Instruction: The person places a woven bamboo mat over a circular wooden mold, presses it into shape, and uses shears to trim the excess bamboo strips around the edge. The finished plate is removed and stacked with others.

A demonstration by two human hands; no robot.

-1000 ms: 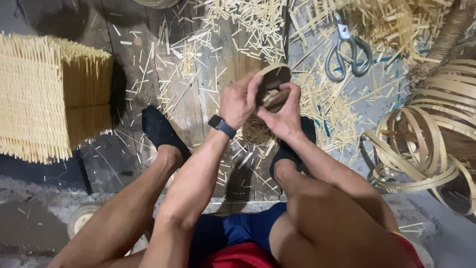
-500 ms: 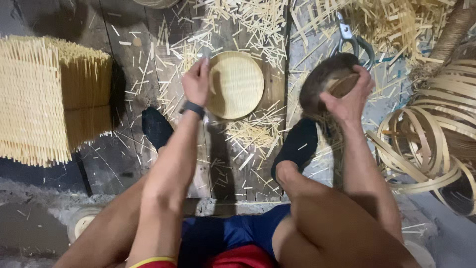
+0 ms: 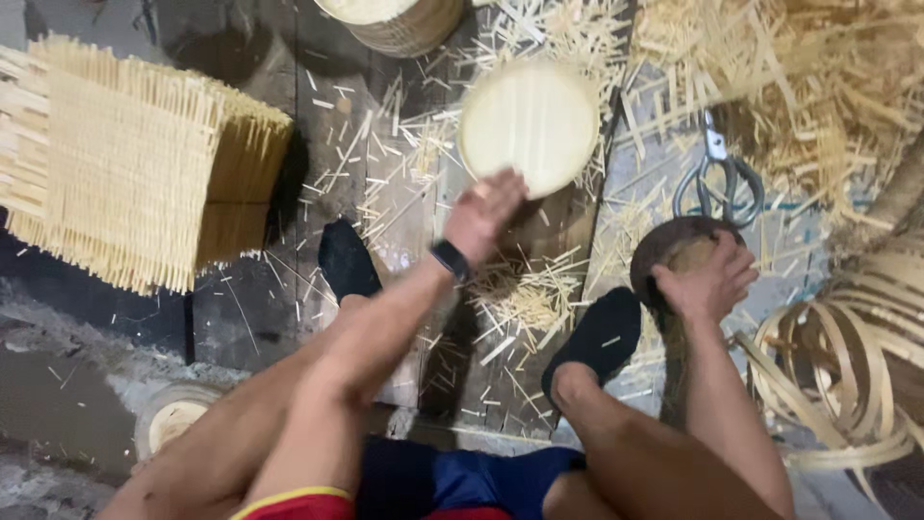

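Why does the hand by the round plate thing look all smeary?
In the head view, the left hand is motion-blurred at the edge of the round woven disc, whose weave is washed out; the right hand on the dark round block looks sharper; light falls from above, floor corners dim.

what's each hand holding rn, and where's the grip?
Left hand is on the near edge of the round woven disc; whether it grips is unclear. Right hand holds a dark round block from above.
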